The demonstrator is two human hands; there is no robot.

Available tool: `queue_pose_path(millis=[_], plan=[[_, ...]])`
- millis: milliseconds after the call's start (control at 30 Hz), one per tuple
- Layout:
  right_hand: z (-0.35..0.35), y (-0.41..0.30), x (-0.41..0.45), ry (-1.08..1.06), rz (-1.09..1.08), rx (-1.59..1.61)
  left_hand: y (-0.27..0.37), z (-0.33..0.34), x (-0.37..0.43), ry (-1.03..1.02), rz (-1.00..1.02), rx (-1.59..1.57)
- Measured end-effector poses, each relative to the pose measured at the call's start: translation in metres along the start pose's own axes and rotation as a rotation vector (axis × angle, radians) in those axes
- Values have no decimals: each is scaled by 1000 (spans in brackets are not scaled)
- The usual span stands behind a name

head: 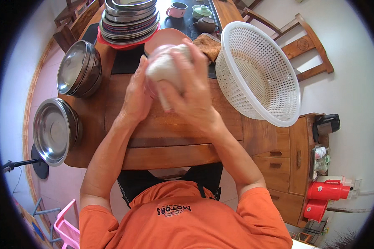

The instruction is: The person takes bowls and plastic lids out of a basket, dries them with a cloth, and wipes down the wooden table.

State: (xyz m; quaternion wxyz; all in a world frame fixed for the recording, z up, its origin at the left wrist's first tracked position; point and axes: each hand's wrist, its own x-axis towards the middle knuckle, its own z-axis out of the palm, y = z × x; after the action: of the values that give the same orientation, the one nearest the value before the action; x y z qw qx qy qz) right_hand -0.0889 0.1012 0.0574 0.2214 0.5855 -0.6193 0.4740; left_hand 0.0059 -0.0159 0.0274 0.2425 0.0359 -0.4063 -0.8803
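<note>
Over the wooden table [174, 130], my left hand [136, 96] grips the side of a pinkish, rounded dish [151, 88], mostly hidden and blurred. My right hand [194, 96] presses a whitish cloth [164, 68] against it, and the cloth covers most of the dish. Its exact shape cannot be made out. Just beyond both hands lies a round pink plate [165, 35]. A folded brown cloth [208, 46] is to the right of the plate.
A large white perforated plastic basket [258, 74] leans at the right. Stacked steel bowls [78, 68] and steel basins [54, 130] line the left edge. Behind stand piled metal plates [129, 25], a pink mug [177, 10], a green lidded cup [202, 11] and a dark teapot [205, 25].
</note>
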Motion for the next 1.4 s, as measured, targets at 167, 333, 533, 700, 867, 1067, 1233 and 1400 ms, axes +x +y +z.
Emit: queue_pose_path(millis=[167,333,533,700,867,1067,1233,1400], plan=[[21,8,-3,-136,-5,-234,-5,-8,1,-53,-108,-286],[17,37,-10,-46,104,-145,0,5,6,39,-40,53],[7,52,-20,109,587,358,17,-19,12,126,59,4],[6,32,-14,86,856,985,15,-36,12,58,54,31],[10,10,-22,-51,833,1395,-6,-5,10,259,214,395],[20,7,-25,-12,924,1201,-18,-5,5,230,488,839],[21,10,-24,119,881,1069,-19,-1,-2,-15,402,765],[19,5,-26,26,772,741,-19,7,-9,-111,309,706]])
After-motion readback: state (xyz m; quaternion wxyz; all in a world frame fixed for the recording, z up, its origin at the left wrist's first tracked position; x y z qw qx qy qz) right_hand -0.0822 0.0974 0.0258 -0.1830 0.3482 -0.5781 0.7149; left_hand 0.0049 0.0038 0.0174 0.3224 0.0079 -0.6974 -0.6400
